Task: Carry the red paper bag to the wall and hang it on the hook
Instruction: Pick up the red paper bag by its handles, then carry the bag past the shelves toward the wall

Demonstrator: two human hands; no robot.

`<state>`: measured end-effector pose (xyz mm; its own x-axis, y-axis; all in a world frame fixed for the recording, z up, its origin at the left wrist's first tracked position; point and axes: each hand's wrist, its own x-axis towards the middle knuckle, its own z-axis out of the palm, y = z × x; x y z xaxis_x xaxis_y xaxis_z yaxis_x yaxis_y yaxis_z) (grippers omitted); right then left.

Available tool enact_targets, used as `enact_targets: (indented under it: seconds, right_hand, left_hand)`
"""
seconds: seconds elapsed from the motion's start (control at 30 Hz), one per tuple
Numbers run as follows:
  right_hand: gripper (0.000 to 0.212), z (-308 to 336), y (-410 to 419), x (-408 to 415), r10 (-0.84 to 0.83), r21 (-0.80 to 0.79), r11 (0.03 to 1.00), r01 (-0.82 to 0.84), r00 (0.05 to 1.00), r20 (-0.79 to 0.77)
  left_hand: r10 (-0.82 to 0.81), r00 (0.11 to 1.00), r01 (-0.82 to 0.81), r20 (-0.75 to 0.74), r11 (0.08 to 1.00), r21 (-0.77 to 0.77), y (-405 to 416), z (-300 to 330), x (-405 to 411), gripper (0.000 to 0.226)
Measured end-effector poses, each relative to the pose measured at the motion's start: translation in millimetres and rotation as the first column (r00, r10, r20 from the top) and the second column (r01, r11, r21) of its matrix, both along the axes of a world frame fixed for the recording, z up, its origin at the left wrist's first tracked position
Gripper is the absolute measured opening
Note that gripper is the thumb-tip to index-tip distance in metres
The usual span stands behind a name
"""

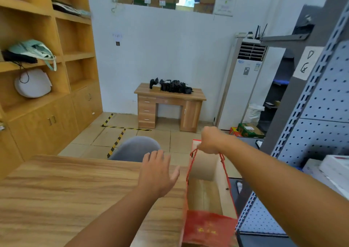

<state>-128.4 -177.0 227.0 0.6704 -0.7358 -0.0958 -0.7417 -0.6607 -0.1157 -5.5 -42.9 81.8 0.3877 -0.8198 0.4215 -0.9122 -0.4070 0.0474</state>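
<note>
The red paper bag (pixel 208 226) hangs from its red cord handles just right of the wooden table (pixel 56 199), its open top showing a brown inside. My right hand (pixel 209 141) is closed around those handles above the bag. My left hand (pixel 157 171) hovers over the table's right edge, fingers spread, holding nothing and not touching the bag. On the white far wall (pixel 170 54) a small dark fitting (pixel 117 43) sits under a faint label; I cannot tell whether it is the hook.
A grey chair back (pixel 135 148) stands beyond the table. Wooden shelving (pixel 47 67) lines the left. A grey pegboard rack (pixel 321 114) stands close on the right. A small desk (pixel 170 107) and a white floor air conditioner (pixel 243 84) stand at the far wall. Boxes (pixel 247 130) lie on the floor.
</note>
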Motion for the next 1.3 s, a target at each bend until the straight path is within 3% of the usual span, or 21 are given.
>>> enact_targets:
  seconds: [0.1, 0.23, 0.4, 0.53, 0.73, 0.83, 0.97, 1.13, 1.3]
  right_hand:
    - [0.024, 11, 9, 7, -0.028, 0.003, 1.000, 0.028, 0.996, 0.089]
    - [0.021, 14, 20, 12, -0.053, 0.070, 0.996, 0.049, 0.996, 0.068]
    - [0.021, 14, 31, 24, -0.027, 0.126, 0.992, 0.013, 0.993, 0.111]
    - [0.013, 17, 43, 43, 0.037, 0.171, 0.984, -0.055, 0.993, 0.108]
    - [0.017, 25, 77, 65, 0.268, 0.203, 0.945, -0.255, 0.963, -0.038]
    - [0.012, 26, 100, 76, 0.401, 0.226, 0.900, -0.373, 0.911, -0.094]
    - [0.029, 19, 131, 108, 0.507, 0.041, 0.861, -0.506, 0.862, -0.018]
    - [0.034, 7, 178, 154, 0.693, -0.103, 0.714, -0.692, 0.720, -0.037]
    - [0.032, -11, 230, 192, 0.845, -0.173, 0.535, -0.827, 0.526, 0.099]
  left_hand:
    - [-0.045, 0.999, 0.044, -0.017, 0.997, -0.065, -6, 17, -10, 0.060]
    - [-0.085, 0.995, 0.077, -0.053, 0.987, -0.143, -6, 35, -27, 0.068]
    - [-0.053, 0.991, 0.047, -0.121, 0.997, -0.053, 0, 49, -40, 0.093]
    - [-0.004, 0.974, -0.003, -0.226, 1.000, -0.030, 12, 56, -32, 0.066]
    - [-0.009, 0.993, 0.018, -0.121, 0.998, 0.067, 51, 70, 25, 0.033]
    - [0.001, 0.999, 0.004, -0.051, 0.995, 0.103, 80, 87, 55, 0.033]
    - [0.021, 0.998, -0.031, 0.063, 0.987, 0.156, 125, 101, 75, 0.038]
    - [0.198, 0.969, -0.220, 0.146, 0.963, 0.153, 194, 93, 97, 0.042]
    - [0.390, 0.900, -0.425, 0.196, 0.884, 0.195, 268, 84, 108, 0.060]
